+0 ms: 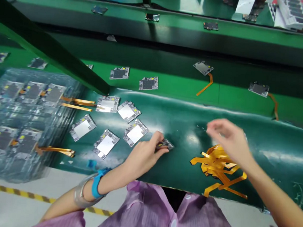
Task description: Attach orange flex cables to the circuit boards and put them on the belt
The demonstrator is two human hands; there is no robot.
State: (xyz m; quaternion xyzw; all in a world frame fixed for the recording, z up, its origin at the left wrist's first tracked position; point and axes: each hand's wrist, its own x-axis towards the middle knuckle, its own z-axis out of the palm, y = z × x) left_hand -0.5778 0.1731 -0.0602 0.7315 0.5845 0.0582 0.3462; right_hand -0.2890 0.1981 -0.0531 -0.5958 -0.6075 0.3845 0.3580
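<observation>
My left hand [147, 151] grips a small circuit board [168, 144] between thumb and fingers, just above the green bench mat. A blue strap [98, 183] circles that wrist. My right hand [229, 139] is raised over the bench, thumb and forefinger brought together in a pinch; whatever is between the tips is too small to make out. Tiny white specks [202, 127] show on the mat beside those fingertips. Below my right hand lies a heap of orange flex cables [221, 171]. Several boards with silver shields, one of them a loose board [136, 133], lie left of my left hand.
Stacked clear plastic trays [17, 117] at the left hold boards with flex cables sticking out. A green conveyor belt [179, 91] behind the bench carries boards, two with cables attached. A dark green post [54, 46] slants across the upper left.
</observation>
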